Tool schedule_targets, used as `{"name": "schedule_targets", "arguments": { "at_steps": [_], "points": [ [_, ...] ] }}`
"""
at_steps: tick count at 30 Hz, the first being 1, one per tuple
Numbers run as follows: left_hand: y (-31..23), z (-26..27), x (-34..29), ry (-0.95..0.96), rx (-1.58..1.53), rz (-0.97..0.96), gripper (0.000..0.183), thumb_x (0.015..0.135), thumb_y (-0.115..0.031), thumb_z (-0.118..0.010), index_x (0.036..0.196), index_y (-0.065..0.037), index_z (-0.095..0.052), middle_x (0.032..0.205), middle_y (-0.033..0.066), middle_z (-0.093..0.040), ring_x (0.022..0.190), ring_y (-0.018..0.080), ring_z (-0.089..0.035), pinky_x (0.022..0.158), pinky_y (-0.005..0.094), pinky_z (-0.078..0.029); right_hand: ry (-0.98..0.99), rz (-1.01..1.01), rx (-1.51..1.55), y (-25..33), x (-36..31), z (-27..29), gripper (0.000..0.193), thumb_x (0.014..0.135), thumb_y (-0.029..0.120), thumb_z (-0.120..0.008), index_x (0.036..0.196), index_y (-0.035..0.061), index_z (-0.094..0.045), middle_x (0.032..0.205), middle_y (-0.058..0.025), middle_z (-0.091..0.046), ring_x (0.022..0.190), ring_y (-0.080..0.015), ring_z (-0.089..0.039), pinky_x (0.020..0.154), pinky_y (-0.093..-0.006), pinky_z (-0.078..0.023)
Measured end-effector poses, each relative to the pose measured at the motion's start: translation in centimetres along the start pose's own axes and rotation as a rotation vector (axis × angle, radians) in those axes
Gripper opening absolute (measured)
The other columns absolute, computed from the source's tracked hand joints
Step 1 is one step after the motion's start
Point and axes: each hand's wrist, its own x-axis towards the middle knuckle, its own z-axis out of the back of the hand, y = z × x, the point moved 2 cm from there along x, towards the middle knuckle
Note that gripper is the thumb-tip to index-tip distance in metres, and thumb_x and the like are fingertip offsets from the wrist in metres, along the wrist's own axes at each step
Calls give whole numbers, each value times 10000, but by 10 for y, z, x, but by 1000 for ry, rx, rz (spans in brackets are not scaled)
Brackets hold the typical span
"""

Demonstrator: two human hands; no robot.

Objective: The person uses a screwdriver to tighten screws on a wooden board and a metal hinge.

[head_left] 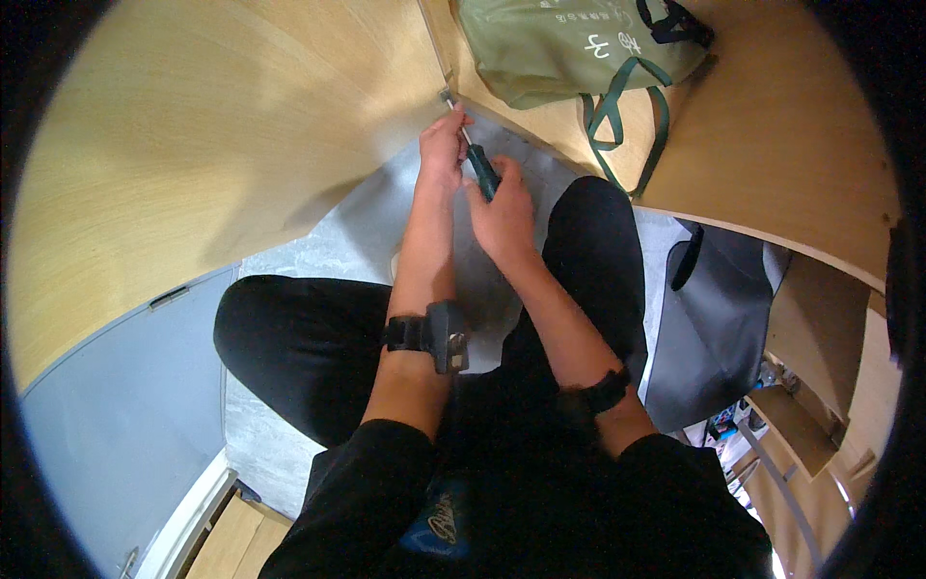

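A screwdriver [481, 167] with a dark green handle and a thin metal shaft points up and away from me. Its handle sits in my right hand [508, 210], whose fingers are wrapped round it. Farther up, my left hand [443, 151] closes its fingers at the shaft, close to the tip. The tip meets a small metal fitting, apparently a hinge [446, 95], where the large wooden door [222, 125] joins the cabinet [550, 130]. My fingers partly hide the shaft, and the screw itself is too small to make out.
An olive green bag [550, 58] lies inside the cabinet, its dark green strap [662, 135] hanging over the edge. At the right are a black chair seat [709, 328] and wooden shelving [805, 425]. A grey door panel [125, 386] stands at the left. Below lies grey floor [265, 473].
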Motion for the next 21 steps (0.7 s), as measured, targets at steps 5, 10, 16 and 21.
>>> {"name": "schedule_targets", "arguments": {
  "at_steps": [5,10,16,21],
  "points": [
    [-1,-2,1,61,-115,40,297,921,-277,-507,837,-6,-593,511,-35,-384,413,82,-321,404,243,-231,431,-526,593,-30,3,-18,452,843,182,-592,1195,-26,-400,1006,-140,-569,722,-232,-602,682,-357,-486],
    [1,5,-2,77,-163,21,275,930,-233,-483,856,14,-578,541,-42,-355,438,80,-307,418,238,-244,416,-580,682,-16,3,-3,336,890,256,-527,1130,25,-488,732,-52,-517,464,-102,-415,409,-219,-298],
    [-7,0,-1,80,-105,8,233,919,-248,-510,871,-35,-590,524,-57,-327,437,75,-290,399,236,-209,847,-1051,2071,-37,4,-17,291,917,262,-459,1122,60,-502,784,-84,-575,427,-112,-403,367,-219,-267],
    [-6,-2,-6,-56,-14,5,246,887,-261,-564,783,-45,-616,518,-48,-363,433,78,-306,397,240,-206,257,-273,313,-20,-1,-10,296,919,281,-457,1117,65,-492,912,-86,-577,424,-107,-389,364,-225,-260]
  ]
}}
